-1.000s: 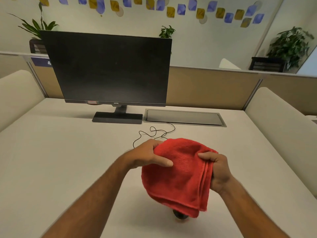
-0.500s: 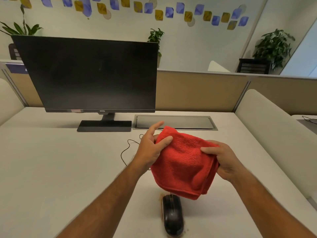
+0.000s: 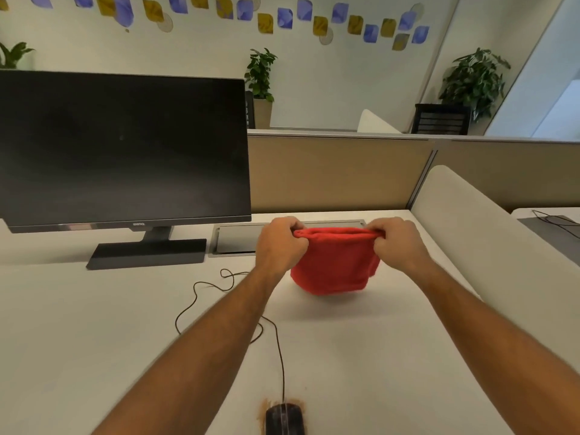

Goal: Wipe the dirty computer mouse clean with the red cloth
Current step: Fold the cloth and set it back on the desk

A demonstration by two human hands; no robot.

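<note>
Both arms stretched forward over a pale, matte office desk (image 3: 94,324). Left hand (image 3: 281,246) and right hand (image 3: 397,243) each closed in a pinch on the top edge of a soft red terry cloth (image 3: 335,265), one at either end, the edge pulled straight between them. Cloth folded and hanging down from that edge, held up in the air, its lower hem seeming clear of the desk, though contact hard to judge from this angle. Black, oval wired computer mouse (image 3: 285,419) lying on the desk at the very bottom of the view, partly cut off by the frame edge, well apart from the cloth and nearer the person. Brownish smears of dirt (image 3: 263,412) around the mouse on the desk surface. Thin black cable (image 3: 279,350) running from the mouse away across the desk, looping under the left forearm. Large black flat monitor (image 3: 122,149) with a dark screen standing at the left on a rectangular base. Grey rectangular cable hatch (image 3: 238,240) set into the desk behind the hands, partly hidden by them. Tan fabric partition (image 3: 339,174) along the far edge.
</note>
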